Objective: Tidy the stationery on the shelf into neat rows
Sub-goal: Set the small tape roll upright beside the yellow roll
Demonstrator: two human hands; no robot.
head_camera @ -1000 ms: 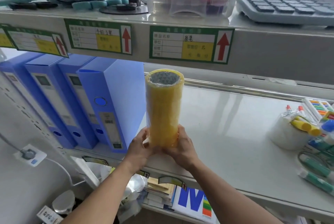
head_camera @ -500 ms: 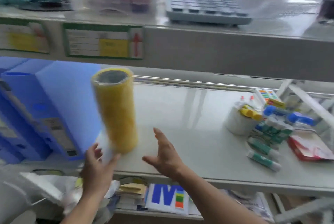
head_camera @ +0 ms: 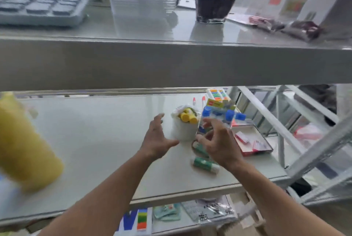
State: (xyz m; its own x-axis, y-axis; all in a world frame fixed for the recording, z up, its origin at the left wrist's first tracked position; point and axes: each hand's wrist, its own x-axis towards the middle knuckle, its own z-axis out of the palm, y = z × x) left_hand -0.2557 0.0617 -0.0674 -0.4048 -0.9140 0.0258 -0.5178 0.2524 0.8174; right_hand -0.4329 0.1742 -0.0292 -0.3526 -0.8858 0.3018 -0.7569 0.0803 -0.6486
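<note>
While both hands hover over the middle shelf (head_camera: 106, 140), the stationery sits bunched at about two o'clock from the frame's centre. A white tub (head_camera: 183, 131) holds yellow-capped sticks (head_camera: 187, 117), and just beside it at three o'clock stands a clear pack of blue-capped bottles (head_camera: 222, 116). Two green glue sticks (head_camera: 205, 164) lie flat near the shelf's front edge, at five o'clock from the tub. A red tray (head_camera: 253, 140) of small packets lies further toward three o'clock. The left hand (head_camera: 157, 140) is spread wide, empty, near the tub but apart from it. The right hand (head_camera: 219, 144) has its fingers curled by the clear pack (whether they touch it I cannot tell). A tall yellow roll stack (head_camera: 24, 150), blurred, stands at nine o'clock, well apart.
</note>
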